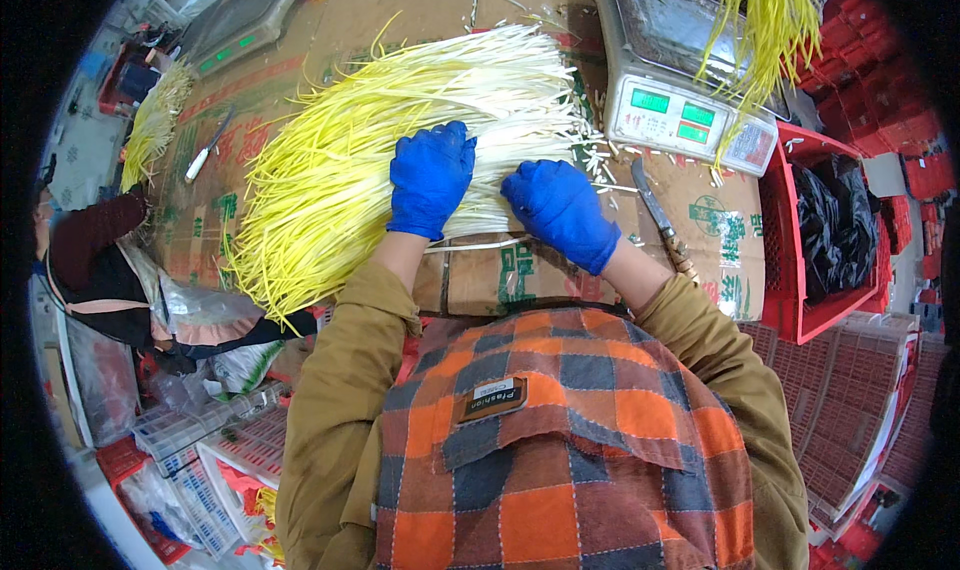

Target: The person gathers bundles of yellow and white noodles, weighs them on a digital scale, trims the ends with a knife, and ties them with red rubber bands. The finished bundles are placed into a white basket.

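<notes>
A broad heap of blanched yellow chives [322, 172] lies before me, leafy yellow ends to the left and white stalk ends to the right. My left hand [433, 183], in a blue glove, is curled over stalks at the middle of the heap's near side. Closer to the white ends, my right hand [559, 213], also gloved in blue, is closed around stalks at the heap's near edge. The fingertips of both hands are hidden underneath. A curved knife [660, 213] with a wrapped handle lies right of my right hand.
Flattened printed cardboard [255, 89] covers the table. A digital scale [682, 112] stands at the back right, yellow chives [772, 29] hanging above it. A red crate [784, 232] holds black plastic. To the left are a white-handled knife [199, 162], another scale [232, 37] and a person's sleeve [97, 232].
</notes>
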A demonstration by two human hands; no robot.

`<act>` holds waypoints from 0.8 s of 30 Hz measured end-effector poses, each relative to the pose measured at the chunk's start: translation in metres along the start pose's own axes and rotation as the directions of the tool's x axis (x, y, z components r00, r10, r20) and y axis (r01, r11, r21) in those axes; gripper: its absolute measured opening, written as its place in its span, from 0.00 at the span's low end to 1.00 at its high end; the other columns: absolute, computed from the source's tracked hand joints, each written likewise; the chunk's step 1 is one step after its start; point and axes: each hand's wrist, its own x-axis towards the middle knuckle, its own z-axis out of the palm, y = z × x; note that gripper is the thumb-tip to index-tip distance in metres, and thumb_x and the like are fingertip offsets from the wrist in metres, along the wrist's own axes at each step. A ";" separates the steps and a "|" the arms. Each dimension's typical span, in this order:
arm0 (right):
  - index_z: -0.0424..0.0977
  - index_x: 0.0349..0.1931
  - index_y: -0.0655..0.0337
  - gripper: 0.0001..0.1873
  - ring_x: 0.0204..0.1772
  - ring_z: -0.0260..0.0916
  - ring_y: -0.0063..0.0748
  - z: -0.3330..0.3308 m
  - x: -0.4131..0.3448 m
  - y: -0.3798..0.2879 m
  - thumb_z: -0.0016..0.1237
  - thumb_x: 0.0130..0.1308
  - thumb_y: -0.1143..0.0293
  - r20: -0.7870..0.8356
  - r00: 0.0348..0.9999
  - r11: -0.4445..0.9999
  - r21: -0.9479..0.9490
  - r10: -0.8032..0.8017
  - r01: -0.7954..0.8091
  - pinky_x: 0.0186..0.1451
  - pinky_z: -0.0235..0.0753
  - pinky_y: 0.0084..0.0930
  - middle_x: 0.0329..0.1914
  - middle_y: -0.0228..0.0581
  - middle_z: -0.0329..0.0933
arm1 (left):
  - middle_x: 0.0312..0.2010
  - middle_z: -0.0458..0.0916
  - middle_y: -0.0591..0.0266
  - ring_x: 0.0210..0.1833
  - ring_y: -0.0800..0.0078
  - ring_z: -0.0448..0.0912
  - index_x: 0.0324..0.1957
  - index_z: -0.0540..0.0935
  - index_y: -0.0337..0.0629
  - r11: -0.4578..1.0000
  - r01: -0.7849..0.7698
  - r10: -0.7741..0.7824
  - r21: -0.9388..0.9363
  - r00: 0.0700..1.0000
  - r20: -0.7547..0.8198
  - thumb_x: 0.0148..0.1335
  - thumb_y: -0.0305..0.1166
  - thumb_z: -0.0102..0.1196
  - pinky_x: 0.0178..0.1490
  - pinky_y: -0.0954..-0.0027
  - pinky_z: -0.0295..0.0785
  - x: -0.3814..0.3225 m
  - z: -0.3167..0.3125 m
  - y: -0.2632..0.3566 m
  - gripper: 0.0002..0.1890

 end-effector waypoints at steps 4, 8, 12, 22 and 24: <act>0.80 0.35 0.55 0.06 0.39 0.78 0.52 -0.012 -0.002 0.006 0.52 0.64 0.66 -0.136 0.968 0.931 0.332 0.209 -0.154 0.42 0.76 0.44 0.34 0.46 0.78 | 0.30 0.84 0.57 0.33 0.56 0.80 0.42 0.84 0.49 0.998 -0.060 0.059 -0.003 0.988 -0.145 0.65 0.44 0.56 0.38 0.52 0.74 -0.004 0.007 -0.002 0.12; 0.81 0.34 0.56 0.09 0.38 0.78 0.52 -0.012 0.006 0.003 0.53 0.65 0.61 -0.005 0.977 0.971 0.114 0.214 -0.212 0.42 0.77 0.44 0.33 0.48 0.79 | 0.30 0.83 0.58 0.32 0.56 0.80 0.40 0.84 0.49 0.999 -0.042 0.041 -0.014 0.994 -0.100 0.65 0.44 0.56 0.39 0.54 0.74 -0.004 0.014 -0.006 0.12; 0.80 0.27 0.58 0.16 0.34 0.78 0.50 0.006 0.020 -0.009 0.51 0.67 0.56 0.002 1.000 0.997 -0.078 -0.014 0.015 0.37 0.76 0.46 0.29 0.47 0.79 | 0.29 0.83 0.58 0.31 0.56 0.79 0.40 0.83 0.49 0.997 -0.061 0.066 0.053 0.993 -0.096 0.66 0.44 0.55 0.37 0.54 0.73 -0.005 0.016 -0.008 0.12; 0.77 0.28 0.57 0.07 0.34 0.76 0.51 0.010 0.013 -0.004 0.53 0.62 0.65 -0.149 0.989 1.000 -0.001 0.002 -0.002 0.38 0.75 0.45 0.28 0.46 0.76 | 0.31 0.83 0.58 0.35 0.58 0.80 0.42 0.82 0.48 0.996 -0.060 0.068 0.067 0.991 -0.115 0.66 0.43 0.55 0.41 0.55 0.72 -0.007 0.018 -0.007 0.12; 0.78 0.30 0.57 0.06 0.35 0.77 0.52 0.011 0.009 -0.002 0.51 0.62 0.66 -0.091 0.994 0.998 0.007 0.059 -0.059 0.40 0.75 0.47 0.30 0.47 0.77 | 0.31 0.83 0.59 0.35 0.58 0.80 0.41 0.82 0.48 0.996 -0.055 0.061 0.064 0.993 -0.099 0.66 0.43 0.55 0.41 0.55 0.72 -0.007 0.017 -0.006 0.11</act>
